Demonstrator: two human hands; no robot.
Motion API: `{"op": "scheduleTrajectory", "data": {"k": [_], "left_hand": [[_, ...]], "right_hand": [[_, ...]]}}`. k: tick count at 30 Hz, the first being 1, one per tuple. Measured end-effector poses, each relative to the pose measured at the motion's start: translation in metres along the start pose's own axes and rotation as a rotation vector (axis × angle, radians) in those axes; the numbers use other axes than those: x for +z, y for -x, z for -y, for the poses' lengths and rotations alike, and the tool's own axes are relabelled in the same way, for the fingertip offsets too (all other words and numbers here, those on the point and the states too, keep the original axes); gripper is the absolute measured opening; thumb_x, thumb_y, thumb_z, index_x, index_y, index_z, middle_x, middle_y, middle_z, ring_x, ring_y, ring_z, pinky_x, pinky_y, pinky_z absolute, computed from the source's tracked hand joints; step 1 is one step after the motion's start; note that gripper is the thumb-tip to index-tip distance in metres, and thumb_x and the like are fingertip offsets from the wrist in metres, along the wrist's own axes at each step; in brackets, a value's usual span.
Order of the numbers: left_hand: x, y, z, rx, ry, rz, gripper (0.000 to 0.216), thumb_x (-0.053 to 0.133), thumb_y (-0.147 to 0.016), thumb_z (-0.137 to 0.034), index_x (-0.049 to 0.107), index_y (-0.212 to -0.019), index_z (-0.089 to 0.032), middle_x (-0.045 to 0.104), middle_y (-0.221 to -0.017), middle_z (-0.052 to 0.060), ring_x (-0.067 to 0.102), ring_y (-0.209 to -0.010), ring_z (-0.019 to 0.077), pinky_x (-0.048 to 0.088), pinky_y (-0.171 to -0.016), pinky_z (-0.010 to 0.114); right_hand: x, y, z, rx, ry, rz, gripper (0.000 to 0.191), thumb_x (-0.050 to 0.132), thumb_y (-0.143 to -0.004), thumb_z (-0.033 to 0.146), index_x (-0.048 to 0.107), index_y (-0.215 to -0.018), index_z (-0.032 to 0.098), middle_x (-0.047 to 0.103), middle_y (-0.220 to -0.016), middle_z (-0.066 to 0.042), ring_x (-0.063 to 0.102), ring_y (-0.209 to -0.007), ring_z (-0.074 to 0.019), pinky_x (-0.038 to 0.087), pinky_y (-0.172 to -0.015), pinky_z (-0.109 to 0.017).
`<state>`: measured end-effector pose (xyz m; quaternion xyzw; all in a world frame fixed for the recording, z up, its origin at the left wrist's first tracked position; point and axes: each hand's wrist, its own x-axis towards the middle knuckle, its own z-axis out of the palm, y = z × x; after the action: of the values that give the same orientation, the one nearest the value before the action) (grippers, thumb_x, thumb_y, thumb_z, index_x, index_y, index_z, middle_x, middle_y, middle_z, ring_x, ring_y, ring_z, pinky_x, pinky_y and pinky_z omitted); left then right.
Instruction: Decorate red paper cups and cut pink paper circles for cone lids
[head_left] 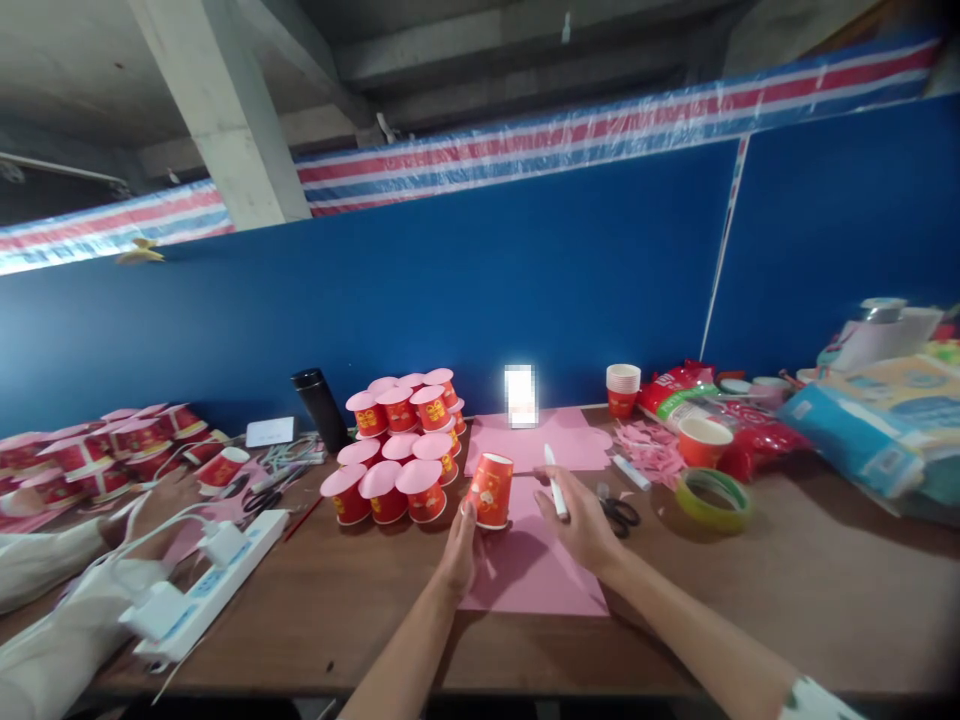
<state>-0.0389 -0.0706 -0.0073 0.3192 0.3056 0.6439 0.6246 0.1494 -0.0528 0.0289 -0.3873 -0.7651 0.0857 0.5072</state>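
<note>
My left hand (pixel 459 555) is closed round a red paper cup (pixel 492 490) with a gold and white print, held slightly tilted over pink paper. In my right hand (pixel 581 515) is a white pen (pixel 556 485), its narrow end pointing up and away from me, a little right of the cup and apart from it. Under both hands lies a pink paper sheet (pixel 525 580), and a second pink sheet (pixel 547 440) is behind it. To the left of the cup, several red paper cups with round pink paper discs on top (pixel 401 480) stand stacked in tiers.
Black scissors (pixel 621 515), yellow tape (pixel 712 500), pink scraps (pixel 651 448), and nested cups (pixel 622 390) sit on the right. At left are a power strip (pixel 217 585), a black bottle (pixel 319 410), another person's arms (pixel 67 600) and more cups (pixel 97 455). A blue partition (pixel 510 270) closes the back.
</note>
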Motion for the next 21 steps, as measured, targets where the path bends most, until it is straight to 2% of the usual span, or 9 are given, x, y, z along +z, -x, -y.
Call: {"op": "scheduleTrajectory", "data": {"k": [5, 8, 12, 16, 21], "left_hand": [[-0.002, 0.001, -0.002, -0.055, -0.018, -0.005, 0.064, 0.064, -0.071, -0.060, 0.056, -0.113, -0.013, 0.069, -0.095, 0.014, 0.065, -0.094, 0.0278, 0.051, -0.081, 0.038], [-0.004, 0.002, -0.005, -0.074, -0.023, 0.001, 0.064, 0.060, -0.073, -0.062, 0.058, -0.112, -0.011, 0.070, -0.095, 0.015, 0.066, -0.092, 0.0278, 0.050, -0.083, 0.038], [-0.005, 0.000, -0.011, -0.148, 0.036, 0.106, 0.066, 0.056, -0.074, -0.065, 0.062, -0.109, -0.008, 0.069, -0.099, 0.018, 0.066, -0.093, 0.0285, 0.049, -0.087, 0.039], [-0.005, -0.003, -0.021, -0.205, 0.135, 0.193, 0.068, 0.046, -0.080, -0.065, 0.062, -0.111, -0.006, 0.067, -0.108, 0.019, 0.066, -0.093, 0.0258, 0.051, -0.085, 0.036], [-0.005, -0.005, -0.025, -0.190, 0.191, 0.157, 0.058, 0.046, -0.085, -0.058, 0.061, -0.112, -0.009, 0.070, -0.100, 0.014, 0.069, -0.084, 0.0212, 0.054, -0.079, 0.033]], "right_hand": [[0.023, -0.021, -0.020, 0.178, -0.159, -0.146, 0.022, 0.047, -0.089, 0.030, 0.052, -0.107, 0.019, 0.065, -0.095, -0.007, 0.065, -0.084, -0.0183, 0.054, -0.070, -0.029], [0.031, -0.019, -0.035, 0.182, -0.150, -0.192, 0.022, 0.045, -0.090, 0.030, 0.052, -0.107, 0.019, 0.065, -0.092, -0.007, 0.065, -0.080, -0.0181, 0.054, -0.069, -0.029], [0.031, -0.011, -0.044, 0.107, -0.129, -0.179, 0.019, 0.044, -0.091, 0.027, 0.054, -0.105, 0.019, 0.066, -0.101, -0.009, 0.064, -0.095, -0.0204, 0.050, -0.085, -0.035], [0.033, -0.003, -0.041, 0.091, -0.125, -0.147, 0.020, 0.043, -0.092, 0.026, 0.054, -0.107, 0.020, 0.066, -0.102, -0.009, 0.064, -0.094, -0.0206, 0.051, -0.084, -0.035], [0.035, 0.004, -0.030, 0.034, -0.134, -0.060, 0.023, 0.044, -0.090, 0.024, 0.053, -0.112, 0.021, 0.066, -0.100, -0.008, 0.064, -0.091, -0.0196, 0.052, -0.081, -0.033]]}}
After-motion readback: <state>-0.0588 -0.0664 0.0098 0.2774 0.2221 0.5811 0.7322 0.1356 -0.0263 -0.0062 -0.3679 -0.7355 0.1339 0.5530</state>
